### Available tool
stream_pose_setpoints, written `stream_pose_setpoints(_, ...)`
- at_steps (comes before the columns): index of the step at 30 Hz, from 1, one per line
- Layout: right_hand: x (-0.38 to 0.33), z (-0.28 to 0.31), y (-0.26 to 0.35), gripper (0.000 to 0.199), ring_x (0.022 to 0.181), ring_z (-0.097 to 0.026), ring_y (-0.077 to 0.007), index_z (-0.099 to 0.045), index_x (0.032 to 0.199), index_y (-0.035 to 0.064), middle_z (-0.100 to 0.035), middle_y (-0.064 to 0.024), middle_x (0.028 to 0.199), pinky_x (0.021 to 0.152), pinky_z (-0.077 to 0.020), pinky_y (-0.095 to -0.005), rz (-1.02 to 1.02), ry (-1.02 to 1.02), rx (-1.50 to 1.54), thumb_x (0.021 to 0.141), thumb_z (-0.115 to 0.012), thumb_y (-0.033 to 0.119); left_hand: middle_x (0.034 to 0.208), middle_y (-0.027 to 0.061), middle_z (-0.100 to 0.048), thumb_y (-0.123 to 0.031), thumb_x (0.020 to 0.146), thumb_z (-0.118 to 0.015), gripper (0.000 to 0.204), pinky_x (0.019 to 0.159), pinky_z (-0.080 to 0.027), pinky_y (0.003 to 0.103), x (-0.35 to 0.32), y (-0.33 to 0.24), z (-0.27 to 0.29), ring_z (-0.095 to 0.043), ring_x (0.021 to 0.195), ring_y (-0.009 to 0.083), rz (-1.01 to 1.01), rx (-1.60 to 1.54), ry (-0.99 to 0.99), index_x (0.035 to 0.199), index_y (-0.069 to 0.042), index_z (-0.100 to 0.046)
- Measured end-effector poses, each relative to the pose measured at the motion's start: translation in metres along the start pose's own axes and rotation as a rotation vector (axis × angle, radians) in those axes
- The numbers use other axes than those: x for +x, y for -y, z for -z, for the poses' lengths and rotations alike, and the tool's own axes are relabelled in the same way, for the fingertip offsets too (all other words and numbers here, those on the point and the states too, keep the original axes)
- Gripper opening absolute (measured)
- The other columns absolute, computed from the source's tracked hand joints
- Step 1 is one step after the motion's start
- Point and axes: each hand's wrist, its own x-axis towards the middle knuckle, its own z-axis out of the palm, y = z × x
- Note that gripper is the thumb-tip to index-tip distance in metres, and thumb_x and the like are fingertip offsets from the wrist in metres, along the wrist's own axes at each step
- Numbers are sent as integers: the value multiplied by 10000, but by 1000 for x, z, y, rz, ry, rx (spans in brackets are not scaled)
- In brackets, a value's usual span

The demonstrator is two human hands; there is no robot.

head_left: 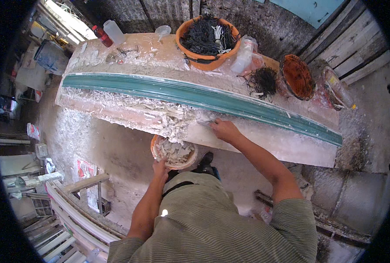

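My left hand (160, 168) is closed on the near-left rim of an orange bucket (179, 166), which is held below the table's front edge. Broken white plaster scraps (174, 150) fill much of it. Over the table my right hand (224, 130) grips a small flat scraper (206, 123), its blade on the board beside a heap of white scraps (174, 122). This heap reaches the edge just above the bucket. Beyond both hands a long green moulding form (195, 100) runs across the table, with white residue along its sides.
At the back of the worktable (287, 147) stands an orange tub (206, 65) of black stringy fibre. A dark fibre clump (263, 81), a stained orange bucket (296, 76) and plastic bottles (113, 31) are also there. A wooden frame (87, 183) stands at lower left.
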Motion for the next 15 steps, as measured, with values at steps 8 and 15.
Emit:
stream_pose_setpoints(8, -81, 34, -10, 335, 812, -694, -371, -662, 1256, 159, -647, -158, 1009, 694, -587, -478, -161, 84, 70, 926, -604, 177, 1161, 169, -657, -24, 825, -667, 474, 786, -623, 520, 4, 5, 10, -698, 1000, 339, 2, 35, -58, 1278, -21, -531)
stream_pose_setpoints(15, 47, -9, 35, 338, 837, -694, -373, -657, 1263, 175, -654, -150, 1054, 711, -575, -488, -89, -193, 61, 932, -590, 182, 1178, 179, -645, -39, 819, -695, 515, 781, -622, 509, 7, -1, 14, -691, 1007, 356, 33, 82, 1, 1297, -14, -504)
